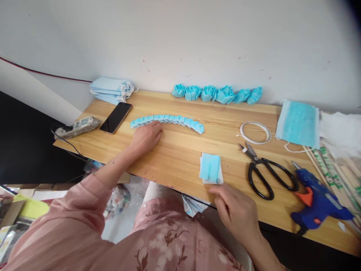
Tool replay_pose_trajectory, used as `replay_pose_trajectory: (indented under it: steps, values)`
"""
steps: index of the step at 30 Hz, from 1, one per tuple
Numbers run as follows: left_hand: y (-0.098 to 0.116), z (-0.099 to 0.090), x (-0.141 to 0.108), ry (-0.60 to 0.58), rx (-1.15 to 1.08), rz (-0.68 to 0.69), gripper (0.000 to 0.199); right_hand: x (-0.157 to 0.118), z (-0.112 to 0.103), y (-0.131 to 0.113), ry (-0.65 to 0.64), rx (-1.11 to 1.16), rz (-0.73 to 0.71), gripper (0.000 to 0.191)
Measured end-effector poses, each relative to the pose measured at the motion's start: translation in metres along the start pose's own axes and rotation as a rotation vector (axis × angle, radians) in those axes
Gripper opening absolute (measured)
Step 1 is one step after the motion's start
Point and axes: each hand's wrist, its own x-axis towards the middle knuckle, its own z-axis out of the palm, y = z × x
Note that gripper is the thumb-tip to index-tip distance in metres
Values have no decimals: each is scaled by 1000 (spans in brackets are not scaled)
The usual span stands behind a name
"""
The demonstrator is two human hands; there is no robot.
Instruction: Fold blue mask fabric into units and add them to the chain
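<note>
My left hand (149, 136) rests on the wooden table with its fingers curled, at the near edge of a curved row of folded light-blue pieces (180, 119). Its fingertips are tucked out of sight, so whether it pinches one of them does not show. Close to the table's front edge is my right hand (237, 209), fingers folded in and the index finger bent toward a small stack of blue and white cut squares (211, 168). A small gap seems to separate that finger from the stack, and nothing shows in this hand.
Several blue flowers (208, 93) line the wall. Rightward lie black-handled scissors (256, 160), a tape roll (269, 132), a face mask (298, 122), a blue glue gun (317, 199) and wooden sticks (335, 169). Leftward are stacked masks (108, 88), a phone (116, 117) and a power strip (80, 127).
</note>
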Motion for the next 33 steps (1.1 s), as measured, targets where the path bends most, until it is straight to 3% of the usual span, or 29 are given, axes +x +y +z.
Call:
replay_pose_trajectory:
  steps: [6, 22, 33]
  values:
    - [13, 3, 3, 35, -87, 140, 32, 0, 0, 0, 2, 2, 5, 22]
    - [13, 12, 8, 14, 3, 119, 33, -1, 0, -2, -5, 30, 20, 23]
    - [17, 8, 8, -4, 24, 91, 35, 1, 0, -5, -4, 18, 34, 26]
